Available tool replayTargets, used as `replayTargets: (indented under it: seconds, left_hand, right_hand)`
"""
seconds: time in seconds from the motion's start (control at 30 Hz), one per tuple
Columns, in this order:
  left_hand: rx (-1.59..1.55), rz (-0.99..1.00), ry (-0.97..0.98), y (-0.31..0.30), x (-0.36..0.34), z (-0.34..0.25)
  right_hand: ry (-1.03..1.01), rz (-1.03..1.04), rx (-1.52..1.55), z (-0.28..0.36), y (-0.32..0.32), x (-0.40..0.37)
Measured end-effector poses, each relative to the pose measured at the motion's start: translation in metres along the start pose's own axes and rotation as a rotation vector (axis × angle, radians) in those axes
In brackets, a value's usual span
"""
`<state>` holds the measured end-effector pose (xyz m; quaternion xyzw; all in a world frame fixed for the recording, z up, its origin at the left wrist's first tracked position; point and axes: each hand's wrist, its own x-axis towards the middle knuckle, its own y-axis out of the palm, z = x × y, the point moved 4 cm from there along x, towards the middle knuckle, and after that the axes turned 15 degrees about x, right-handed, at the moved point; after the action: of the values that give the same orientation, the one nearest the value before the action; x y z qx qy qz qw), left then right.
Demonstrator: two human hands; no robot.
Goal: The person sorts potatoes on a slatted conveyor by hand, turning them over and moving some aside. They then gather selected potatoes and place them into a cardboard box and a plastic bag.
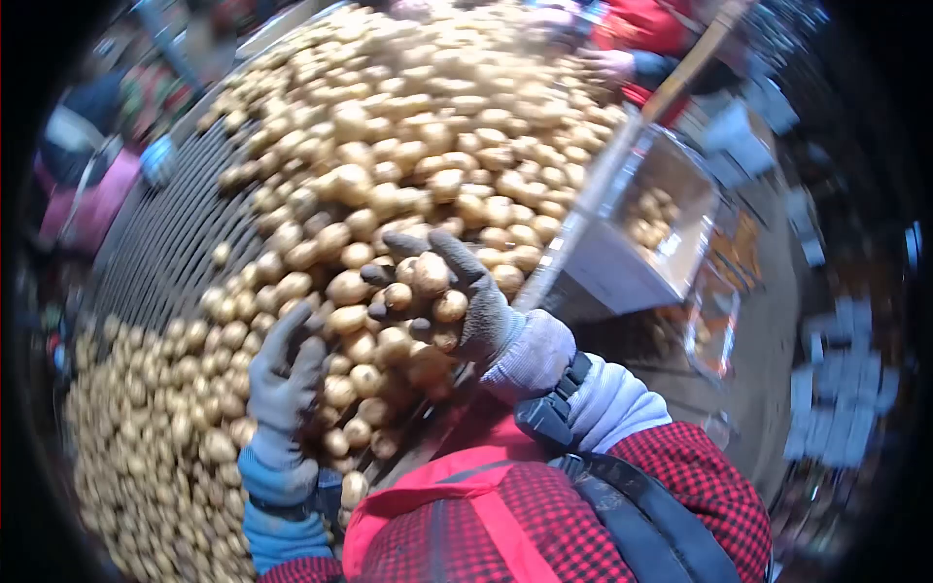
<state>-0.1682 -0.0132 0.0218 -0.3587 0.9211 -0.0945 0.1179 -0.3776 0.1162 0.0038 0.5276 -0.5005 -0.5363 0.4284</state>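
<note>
A large heap of potatoes (pixel 428 126) lies before me on a slatted sorting table (pixel 175 243). My right hand (pixel 486 311), in a grey glove, has its fingers curled round several small potatoes (pixel 428 276) over the near side of the heap. My left hand (pixel 287 379), gloved too, is beside the potatoes at the near left. Its thumb and fingers are apart and slightly bent, with nothing seen between them. More potatoes (pixel 364 379) lie between my two hands.
At right, beyond the table's side board (pixel 583 209), a white-walled box (pixel 622 257) holds some potatoes. Blue-white cartons (pixel 841 389) stand farther right. A person in red (pixel 641 29) works at the far side; another in pink (pixel 92 199) is at left.
</note>
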Motion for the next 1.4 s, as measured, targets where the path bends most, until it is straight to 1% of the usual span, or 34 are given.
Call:
replayTargets:
  seconds: [0.03, 0.1, 0.13, 0.17, 0.23, 0.27, 0.3, 0.33, 0.37, 0.4, 0.43, 0.47, 0.5, 0.53, 0.57, 0.63, 0.67, 0.7, 0.77, 0.8, 0.83, 0.9, 0.93, 0.97, 1.03, 1.1, 1.17, 1.2, 1.23, 1.27, 1.3, 1.37, 1.4]
  left_hand:
    - [0.025, -0.008, 0.031, 0.004, 0.003, 0.006]
    - [0.045, -0.009, 0.048, 0.009, 0.007, 0.021]
    - [0.047, -0.013, 0.027, 0.015, 0.01, 0.019]
    - [0.057, 0.0, 0.024, 0.025, 0.016, 0.018]
    - [-0.023, 0.028, 0.002, 0.039, 0.02, 0.007]
    - [0.047, 0.042, -0.051, 0.047, 0.022, -0.002]
    - [0.03, -0.013, -0.025, 0.057, 0.019, -0.004]
    - [0.074, -0.06, 0.043, 0.063, 0.022, -0.005]
    - [0.059, -0.077, 0.005, 0.068, 0.018, -0.011]
    - [0.068, -0.099, -0.024, 0.075, 0.014, -0.017]
    - [0.081, -0.106, -0.047, 0.079, 0.009, -0.022]
    - [0.14, -0.095, -0.049, 0.084, 0.005, -0.023]
    - [0.188, -0.071, -0.04, 0.09, 0.005, -0.026]
    - [0.137, -0.033, -0.075, 0.099, 0.003, -0.028]
    - [0.134, -0.014, -0.069, 0.11, 0.004, -0.031]
    - [0.073, 0.026, -0.135, 0.132, 0.006, -0.037]
    - [0.092, 0.066, -0.179, 0.143, 0.008, -0.041]
    - [0.051, 0.103, -0.196, 0.157, 0.008, -0.04]
    - [0.077, 0.222, -0.172, 0.184, 0.011, -0.045]
    - [0.044, 0.251, -0.252, 0.194, 0.016, -0.049]
    - [0.045, 0.377, -0.282, 0.212, 0.011, -0.048]
    - [0.021, 0.535, -0.322, 0.239, 0.014, -0.044]
    - [0.043, 0.614, -0.354, 0.25, 0.018, -0.047]
    - [0.094, 0.653, -0.337, 0.262, 0.021, -0.049]
    - [0.073, 0.709, -0.368, 0.286, 0.025, -0.056]
    - [0.049, 0.765, -0.379, 0.301, 0.031, -0.055]
    - [0.073, 0.796, -0.348, 0.316, 0.037, -0.054]
    - [0.107, 0.8, -0.307, 0.325, 0.038, -0.06]
    - [0.12, 0.808, -0.34, 0.333, 0.038, -0.065]
    - [0.123, 0.834, -0.327, 0.339, 0.038, -0.065]
    - [0.125, 0.86, -0.318, 0.346, 0.039, -0.062]
    - [0.11, 0.864, -0.301, 0.356, 0.043, -0.047]
    - [0.106, 0.866, -0.277, 0.362, 0.046, -0.039]
  right_hand:
    - [-0.017, 0.059, 0.003, 0.014, -0.01, -0.009]
    - [-0.128, -0.034, -0.049, 0.033, 0.001, -0.041]
    - [-0.459, -0.187, -0.292, 0.035, 0.016, -0.056]
    - [-0.287, -0.053, -0.094, 0.047, 0.008, -0.057]
    - [-0.343, -0.117, -0.116, 0.062, 0.016, -0.069]
    - [-0.386, -0.151, -0.054, 0.068, 0.016, -0.068]
    - [-0.419, -0.172, -0.005, 0.073, 0.007, -0.067]
    - [-0.398, -0.16, -0.036, 0.081, 0.002, -0.067]
    - [-0.381, -0.138, -0.075, 0.092, -0.003, -0.067]
    - [-0.408, -0.107, -0.044, 0.099, -0.003, -0.065]
    - [-0.216, 0.175, 0.111, 0.117, -0.026, -0.069]
    - [-0.267, 0.103, 0.081, 0.124, -0.027, -0.075]
    - [-0.329, 0.03, 0.039, 0.133, -0.026, -0.084]
    - [-0.351, 0.029, 0.142, 0.144, -0.03, -0.092]
    - [-0.409, -0.028, 0.081, 0.159, -0.038, -0.102]
    - [-0.594, -0.147, -0.115, 0.189, -0.051, -0.126]
    - [-0.483, -0.02, 0.167, 0.198, -0.049, -0.138]
    - [-0.48, 0.025, 0.224, 0.212, -0.052, -0.153]
    - [-0.66, -0.086, 0.062, 0.233, -0.061, -0.183]
    - [-0.701, -0.108, 0.049, 0.239, -0.065, -0.195]
    - [-0.721, -0.098, 0.034, 0.25, -0.071, -0.215]
    - [-0.829, -0.148, 0.055, 0.258, -0.079, -0.242]
    - [-0.829, -0.289, -0.141, 0.266, -0.099, -0.268]
    - [-0.788, -0.132, 0.086, 0.261, -0.094, -0.274]
    - [-0.965, -0.3, 0.03, 0.259, -0.089, -0.289]
    - [-0.968, -0.128, 0.155, 0.261, -0.092, -0.308]
    - [-0.999, -0.114, 0.163, 0.263, -0.098, -0.331]
    - [-1.046, -0.137, 0.157, 0.263, -0.095, -0.342]
    - [-1.089, -0.162, 0.15, 0.262, -0.093, -0.352]
    - [-1.106, -0.217, 0.151, 0.261, -0.103, -0.366]
    - [-1.141, -0.201, 0.116, 0.264, -0.114, -0.377]
    - [-1.209, -0.215, 0.216, 0.267, -0.131, -0.396]
    - [-1.218, -0.212, 0.203, 0.27, -0.136, -0.406]
